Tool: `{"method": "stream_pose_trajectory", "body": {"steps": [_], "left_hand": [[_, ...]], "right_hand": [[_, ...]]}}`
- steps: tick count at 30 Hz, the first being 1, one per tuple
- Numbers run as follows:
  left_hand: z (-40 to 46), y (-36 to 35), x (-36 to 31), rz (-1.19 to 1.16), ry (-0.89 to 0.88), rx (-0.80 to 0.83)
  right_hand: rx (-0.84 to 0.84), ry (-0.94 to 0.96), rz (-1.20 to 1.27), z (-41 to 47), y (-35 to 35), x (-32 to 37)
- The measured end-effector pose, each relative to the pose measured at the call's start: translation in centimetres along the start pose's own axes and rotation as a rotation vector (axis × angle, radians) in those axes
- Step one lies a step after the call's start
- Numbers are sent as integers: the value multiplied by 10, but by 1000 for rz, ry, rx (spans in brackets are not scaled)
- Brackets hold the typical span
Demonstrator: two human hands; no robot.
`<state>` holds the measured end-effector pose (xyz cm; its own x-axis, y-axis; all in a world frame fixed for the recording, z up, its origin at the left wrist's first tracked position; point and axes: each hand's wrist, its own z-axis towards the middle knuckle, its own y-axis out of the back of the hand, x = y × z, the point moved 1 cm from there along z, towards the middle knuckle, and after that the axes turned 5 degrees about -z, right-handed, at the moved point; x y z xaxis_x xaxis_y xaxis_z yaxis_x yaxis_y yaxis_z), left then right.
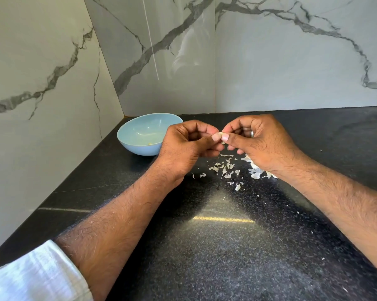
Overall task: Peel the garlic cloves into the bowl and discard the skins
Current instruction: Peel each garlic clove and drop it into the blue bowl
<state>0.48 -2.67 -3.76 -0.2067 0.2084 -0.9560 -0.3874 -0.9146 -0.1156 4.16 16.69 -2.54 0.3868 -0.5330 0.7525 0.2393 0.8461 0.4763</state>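
Observation:
A small pale garlic clove [220, 134] is pinched between the thumbs and fingertips of both hands, held above the counter. My left hand [187, 146] grips it from the left, my right hand [257, 142] from the right; most of the clove is hidden by the fingers. A light blue bowl [131, 144] stands just left of my left hand, with only a tiny scrap visible inside. Several torn white skins [224, 168] lie scattered on the counter under and in front of the hands. A larger heap of skin or garlic [255, 171] shows partly under my right wrist.
The black speckled countertop [204, 246] runs into a corner of grey-veined marble walls [291, 61], with the bowl near that corner. Tiny skin flecks dot the counter to the right [298, 211].

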Motion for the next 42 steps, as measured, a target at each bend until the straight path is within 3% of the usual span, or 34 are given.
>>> {"method": "stream_pose_trajectory", "body": {"steps": [5, 11, 19, 21, 27, 33, 37, 42], "left_hand": [[1, -1, 0, -4, -9, -9], [3, -2, 0, 91, -58, -73], [1, -4, -10, -49, 60, -65], [4, 3, -22, 23, 33, -109], [18, 76, -65, 554, -243, -522], [24, 123, -51, 920, -290, -563], [23, 133, -46, 967, -248, -655], [21, 126, -48, 995, -266, -653]], "right_hand": [[-3, 36, -108, -2, 1, 1], [58, -36, 72, 0, -5, 0], [-50, 54, 60, -2, -7, 6], [-52, 31, 59, -1, -6, 10], [-15, -6, -72, 23, -10, 27], [125, 60, -367, 80, -62, 61], [256, 4, -519, 116, -100, 63], [417, -42, -752, 134, -119, 56]]}}
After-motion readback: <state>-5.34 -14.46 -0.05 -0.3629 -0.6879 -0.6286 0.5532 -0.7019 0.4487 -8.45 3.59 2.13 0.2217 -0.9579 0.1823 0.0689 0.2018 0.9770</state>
